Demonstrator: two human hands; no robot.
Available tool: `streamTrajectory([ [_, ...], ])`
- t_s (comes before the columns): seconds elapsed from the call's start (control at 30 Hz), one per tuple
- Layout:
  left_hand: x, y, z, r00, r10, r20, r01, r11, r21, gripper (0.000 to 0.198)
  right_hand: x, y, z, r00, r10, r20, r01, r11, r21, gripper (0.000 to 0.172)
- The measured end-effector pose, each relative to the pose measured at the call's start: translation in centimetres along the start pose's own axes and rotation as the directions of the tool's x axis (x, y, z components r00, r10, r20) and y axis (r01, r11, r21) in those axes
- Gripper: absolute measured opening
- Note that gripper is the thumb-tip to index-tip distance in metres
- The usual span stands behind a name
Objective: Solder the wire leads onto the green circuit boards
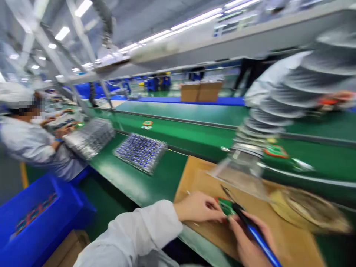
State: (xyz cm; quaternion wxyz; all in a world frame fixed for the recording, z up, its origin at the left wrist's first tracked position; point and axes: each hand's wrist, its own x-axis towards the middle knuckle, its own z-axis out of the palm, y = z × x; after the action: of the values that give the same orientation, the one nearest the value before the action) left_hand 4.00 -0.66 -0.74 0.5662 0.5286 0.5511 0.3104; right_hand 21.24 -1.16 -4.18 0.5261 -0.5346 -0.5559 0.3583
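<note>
Two bare hands meet over one small green circuit board, held just above a flat brown cardboard sheet (191, 174). The left hand (201, 207) has thumb and forefinger pinched together on the small green circuit board (226, 206); the right hand (253, 237) is closed round a slim blue-and-black pen-like tool (254, 231), its thumb close to the board's edge. Whether the tool's thin tip touches the board is too blurred to tell. The step in hand looks like close work on that board; the next move seems to call for a firm pinch and a steady tip.

At lower left, a deep blue plastic bin (69, 202) holds several red-and-green pieces (36, 213), probably boards. On the green bench, a shallow clear plastic tray (159, 160) carries rows of small blue-and-silver parts (139, 148). Near it stands a stack of silvery clear trays (89, 137); their contents are unclear.
</note>
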Motion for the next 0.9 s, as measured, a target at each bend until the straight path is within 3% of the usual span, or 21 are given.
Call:
streamTrajectory([
  [0.07,-0.2,0.5,-0.2,0.999,0.035,-0.027,-0.036,0.998,-0.060,0.024,-0.1,-0.6,0.6,1.000,0.014,-0.025,-0.012,0.996,0.091,0.037],
  [0.23,0.4,0.8,-0.9,0.996,0.070,-0.054,-0.073,0.996,-0.054,0.027,0.6,-1.0,1.6,0.999,0.038,-0.016,-0.033,0.969,0.244,0.029],
  [0.47,0.8,0.9,-0.9,0.998,0.038,-0.054,-0.040,0.998,-0.046,0.031,0.2,-0.7,1.3,0.997,0.056,0.047,-0.066,0.964,0.257,0.025],
  [0.6,1.2,1.3,-1.4,0.980,0.174,-0.091,-0.156,0.971,0.183,0.020,0.3,-0.8,1.3,0.999,0.033,0.033,-0.039,0.985,0.168,0.023],
  [0.73,3.0,1.9,-2.2,0.925,0.373,-0.079,-0.280,0.806,0.522,0.011,0.4,-0.4,0.2,0.996,0.040,-0.084,-0.032,0.995,0.098,0.025],
  [0.9,5.4,1.4,-2.7,0.953,0.302,-0.026,-0.226,0.765,0.603,0.015,-0.5,0.3,-2.5,0.976,-0.079,-0.204,0.062,0.994,-0.085,0.020],
])
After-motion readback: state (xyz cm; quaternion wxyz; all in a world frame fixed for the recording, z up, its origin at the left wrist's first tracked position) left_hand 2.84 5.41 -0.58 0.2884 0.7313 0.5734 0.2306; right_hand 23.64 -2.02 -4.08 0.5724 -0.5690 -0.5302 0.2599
